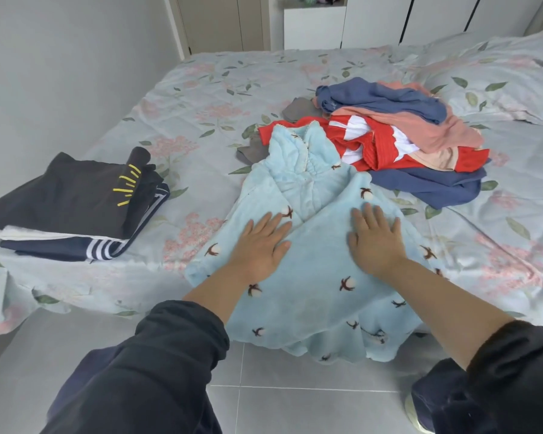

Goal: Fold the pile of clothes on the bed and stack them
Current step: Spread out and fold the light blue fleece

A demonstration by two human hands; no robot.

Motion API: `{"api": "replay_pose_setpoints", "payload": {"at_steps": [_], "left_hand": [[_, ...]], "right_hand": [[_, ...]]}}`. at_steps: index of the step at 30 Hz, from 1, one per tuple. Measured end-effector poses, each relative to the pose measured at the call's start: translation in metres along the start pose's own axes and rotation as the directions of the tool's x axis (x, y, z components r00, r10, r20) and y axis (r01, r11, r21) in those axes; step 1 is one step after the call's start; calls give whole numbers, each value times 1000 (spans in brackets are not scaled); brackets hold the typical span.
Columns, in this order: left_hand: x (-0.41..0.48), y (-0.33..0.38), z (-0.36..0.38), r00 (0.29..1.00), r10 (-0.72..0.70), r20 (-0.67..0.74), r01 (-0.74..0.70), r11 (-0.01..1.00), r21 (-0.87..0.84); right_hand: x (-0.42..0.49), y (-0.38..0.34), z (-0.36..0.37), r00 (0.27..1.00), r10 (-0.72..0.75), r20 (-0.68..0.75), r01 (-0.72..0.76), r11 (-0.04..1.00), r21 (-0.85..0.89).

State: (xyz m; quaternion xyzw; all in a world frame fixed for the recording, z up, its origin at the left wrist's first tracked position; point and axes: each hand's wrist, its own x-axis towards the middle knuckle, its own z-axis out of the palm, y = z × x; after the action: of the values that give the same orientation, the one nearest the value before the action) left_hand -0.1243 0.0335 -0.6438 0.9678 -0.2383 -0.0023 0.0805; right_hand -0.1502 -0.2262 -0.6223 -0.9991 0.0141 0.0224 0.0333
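Fleece, pale blue and dotted with small brown-and-white cotton sprigs: the garment (314,270) lies spread at the near edge of the bed (201,98), its hem spilling over the edge toward the floor. It looks soft, thick and light — likely to slump rather than hold a crease, and to spring out of a fold unless pressed. The best hold, I judge, is a pinch at the hem corners or side seams. Its frilled collar points away from the person and touches the unfolded pile (398,133), so the long axis runs from the person out across the bed. The left hand (261,242) and right hand (375,239) lie flat on it, fingers (268,222) straight and spread, gripping nothing. A folded stack (76,198) sits well apart to the left.
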Motion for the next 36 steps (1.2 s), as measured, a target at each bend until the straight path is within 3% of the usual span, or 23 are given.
{"api": "replay_pose_setpoints", "payload": {"at_steps": [2, 3, 6, 8, 13, 20, 27, 30, 33, 36], "left_hand": [[-1, -2, 3, 1000, 14, -24, -14, 1000, 1], [0, -3, 3, 999, 17, -26, -17, 1000, 0], [3, 0, 3, 999, -27, -22, 27, 1000, 7], [7, 0, 2, 995, -101, -12, 101, 995, 5], [23, -4, -3, 962, -274, 5, 274, 962, 2], [56, -20, -7, 913, -404, -45, 404, 915, -21], [104, -45, -8, 852, -514, -105, 494, 854, -165], [125, -53, -9, 836, -507, -211, 471, 859, -199], [145, -56, -7, 812, -421, -405, 393, 907, -153], [165, -57, -6, 806, -328, -492, 276, 944, -179]], "right_hand": [[-10, -12, 12, 972, -232, 34, 232, 973, -9], [-8, -9, 13, 974, -222, 53, 222, 975, -4], [14, 10, 7, 996, 67, 54, -66, 998, -8], [28, 15, 1, 985, 160, 59, -159, 987, -13], [36, 15, 5, 985, 170, 15, -170, 985, -1], [54, 27, 11, 988, 145, -51, -141, 988, 64], [100, 23, 3, 971, 210, -114, -158, 924, 348], [121, 16, -1, 938, 205, -280, -72, 904, 421], [140, 4, -2, 842, 128, -524, 90, 924, 370], [162, -6, 1, 830, 51, -555, 148, 940, 307]]}}
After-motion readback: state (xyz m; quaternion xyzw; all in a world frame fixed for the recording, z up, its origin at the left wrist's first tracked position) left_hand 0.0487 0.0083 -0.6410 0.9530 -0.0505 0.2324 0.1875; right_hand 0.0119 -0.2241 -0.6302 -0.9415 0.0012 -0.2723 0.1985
